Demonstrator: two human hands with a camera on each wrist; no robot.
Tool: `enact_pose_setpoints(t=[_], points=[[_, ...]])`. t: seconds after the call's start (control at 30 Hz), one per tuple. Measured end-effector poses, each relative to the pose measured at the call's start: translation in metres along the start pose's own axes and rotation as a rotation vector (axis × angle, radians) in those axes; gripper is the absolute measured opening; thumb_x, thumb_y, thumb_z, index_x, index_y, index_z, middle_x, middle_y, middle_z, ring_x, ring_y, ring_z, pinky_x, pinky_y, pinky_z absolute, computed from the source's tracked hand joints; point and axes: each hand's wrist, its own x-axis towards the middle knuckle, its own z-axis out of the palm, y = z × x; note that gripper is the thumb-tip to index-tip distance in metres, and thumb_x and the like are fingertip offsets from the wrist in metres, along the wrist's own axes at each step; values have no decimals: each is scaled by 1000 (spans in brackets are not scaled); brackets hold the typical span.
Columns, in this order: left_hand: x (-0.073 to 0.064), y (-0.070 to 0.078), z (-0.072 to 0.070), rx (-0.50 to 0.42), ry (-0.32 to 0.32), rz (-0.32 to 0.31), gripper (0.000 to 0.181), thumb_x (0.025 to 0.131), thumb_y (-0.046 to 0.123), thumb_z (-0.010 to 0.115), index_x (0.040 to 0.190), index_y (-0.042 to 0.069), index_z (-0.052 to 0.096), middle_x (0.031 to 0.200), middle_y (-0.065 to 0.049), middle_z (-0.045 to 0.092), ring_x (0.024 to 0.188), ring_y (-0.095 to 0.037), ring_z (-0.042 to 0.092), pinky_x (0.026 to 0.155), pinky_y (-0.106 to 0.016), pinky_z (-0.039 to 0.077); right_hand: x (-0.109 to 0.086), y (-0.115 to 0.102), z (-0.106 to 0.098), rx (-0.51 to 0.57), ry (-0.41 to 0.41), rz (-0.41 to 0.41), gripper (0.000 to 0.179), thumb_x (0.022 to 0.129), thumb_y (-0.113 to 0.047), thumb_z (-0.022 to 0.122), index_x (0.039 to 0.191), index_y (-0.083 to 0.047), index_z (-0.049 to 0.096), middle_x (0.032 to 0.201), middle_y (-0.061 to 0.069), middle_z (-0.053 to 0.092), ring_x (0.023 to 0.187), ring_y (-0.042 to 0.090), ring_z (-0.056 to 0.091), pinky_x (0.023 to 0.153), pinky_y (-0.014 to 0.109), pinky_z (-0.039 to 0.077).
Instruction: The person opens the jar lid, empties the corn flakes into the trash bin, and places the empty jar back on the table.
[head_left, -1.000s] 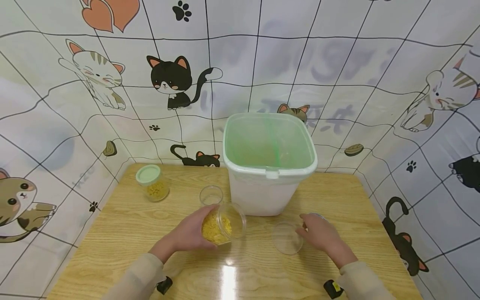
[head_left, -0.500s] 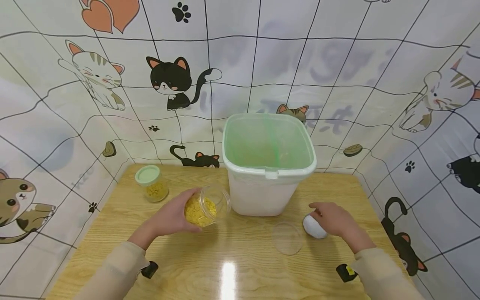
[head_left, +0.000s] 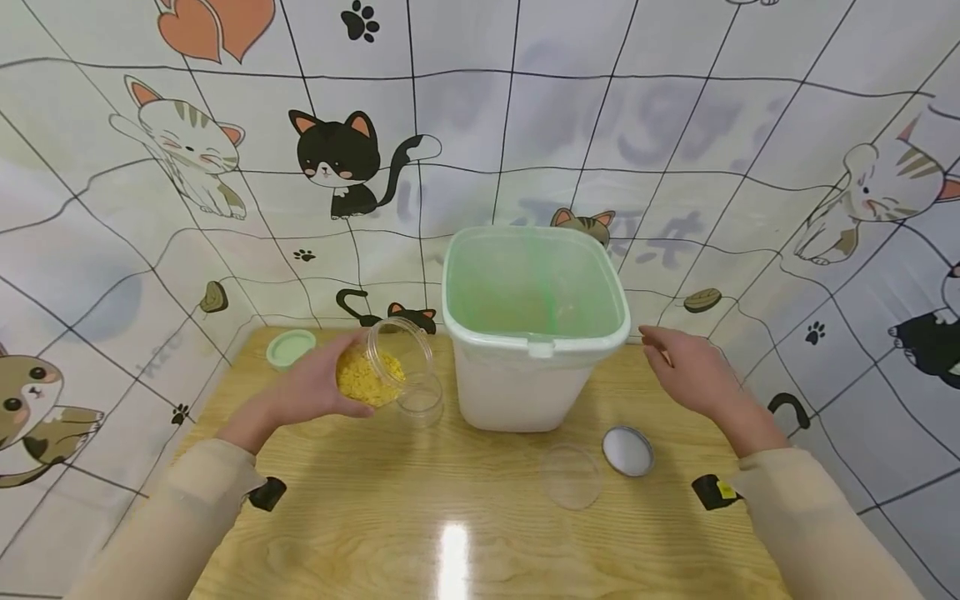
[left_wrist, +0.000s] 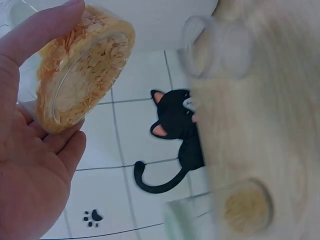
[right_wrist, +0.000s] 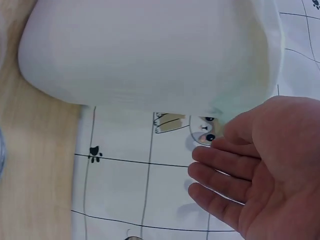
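Observation:
My left hand (head_left: 318, 385) grips a clear jar (head_left: 371, 379) partly filled with yellow flakes. The jar tilts with its open mouth up and to the right, above the table and left of the bin. In the left wrist view, thumb and fingers wrap round the jar (left_wrist: 85, 75), its flake-covered base facing the camera. My right hand (head_left: 690, 371) hovers beside the right wall of a white bin (head_left: 517, 392) with a pale green rim and holds nothing. The right wrist view shows its fingers (right_wrist: 220, 162) loosely extended close to the bin.
Behind the held jar stands a small clear container (head_left: 422, 404). A green-lidded jar (head_left: 291, 348) of yellow pieces stands back left, partly hidden. A clear disc (head_left: 572, 477) and a round silvery-rimmed lid (head_left: 627, 451) lie before the bin. Cat-patterned walls surround the table.
My left hand has carried the jar left and upward, away from the table's middle. The right hand has left the round lid on the table and moved up and right beside the bin.

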Motion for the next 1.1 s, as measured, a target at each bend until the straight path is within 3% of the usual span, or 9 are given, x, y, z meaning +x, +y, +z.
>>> enact_pose_setpoints(t=[0.1,0.2,0.37,0.47,0.73,1.1], points=[[4,4,-15,69,-2,-25,118,60,43,91,152,5,27,144,-13,48,119,-26,54,100,-47,45,6,-5,-11,4,14,11,46,105,-17,35,144,7,39,135,28,55,117,46,56,95,60,46],[7,10,-28,77,-5,-33,118,62,42,91,152,4,25,147,-15,45,120,-27,52,102,-48,45,10,-11,-17,-7,23,24,47,106,-18,30,146,7,36,138,29,52,116,45,57,94,59,46],[13,20,-45,40,14,-11,105,64,34,91,147,7,33,131,-9,54,107,-24,55,91,-42,49,16,-18,-24,11,24,40,51,106,-22,25,149,4,31,142,28,48,125,47,50,99,61,42],[16,22,-52,29,32,-19,100,64,32,91,145,10,36,125,-7,56,103,-23,56,88,-39,49,21,-22,-28,45,17,41,53,106,-25,22,151,3,28,145,28,45,128,47,46,102,62,40],[25,27,-63,40,82,-75,111,62,37,92,150,12,30,131,-7,55,107,-24,56,92,-42,48,29,-30,-30,72,-26,38,59,106,-34,18,155,-1,16,156,25,29,142,47,28,114,62,25],[43,53,-78,26,64,-40,111,61,37,92,150,15,29,132,-5,53,106,-24,56,92,-41,47,37,-32,-23,121,-46,-11,59,104,-28,17,155,-1,8,159,24,21,145,44,22,116,61,23]])
